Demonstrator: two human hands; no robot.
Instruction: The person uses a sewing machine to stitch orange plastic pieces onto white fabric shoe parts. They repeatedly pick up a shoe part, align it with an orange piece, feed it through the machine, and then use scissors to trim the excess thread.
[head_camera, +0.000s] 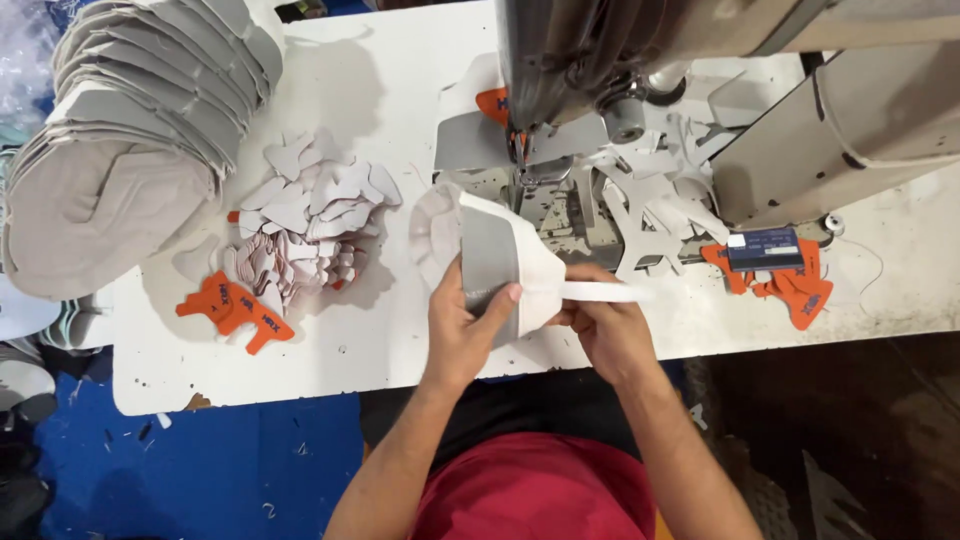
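The white-and-grey shoe piece (500, 265), centre of the frame, is gripped by the left hand (465, 325); the right hand (605, 325) pinches its white strip (610, 292), not yet under the sewing machine (570, 70).

Both hands hold a white and grey shoe upper piece (500, 262) just in front of the sewing machine (590, 60): the left hand (462, 330) grips its grey panel, the right hand (605, 325) pinches a white strip (605, 292). Left of the machine, loose white cut pieces (310, 215) lie on the white counter (380, 340), orange pieces (235, 308) beside them.
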